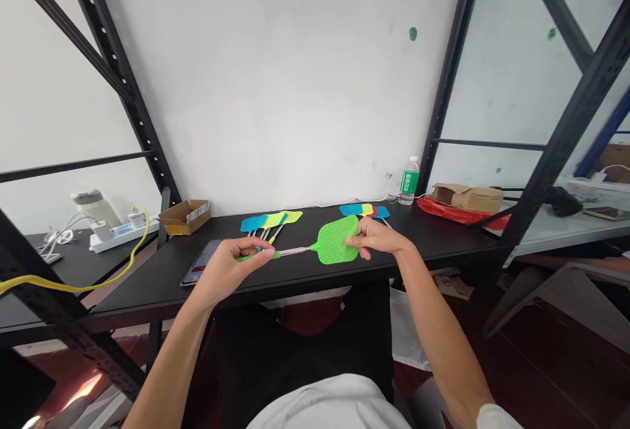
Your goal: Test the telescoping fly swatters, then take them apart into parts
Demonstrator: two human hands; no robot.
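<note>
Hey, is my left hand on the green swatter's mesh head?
No, the left hand holds the handle, while the right hand pinches the mesh head.

- We're on the head camera, looking out from the wearer's head, facing forward and tipped down!
- Closest, the white shirt, bottom centre; farther out, left hand and right hand, mid-frame.
- Next out, the bench, crossing the middle, then the wall behind, upper centre.
- And it's wide: black posts splay at upper left and upper right.
</note>
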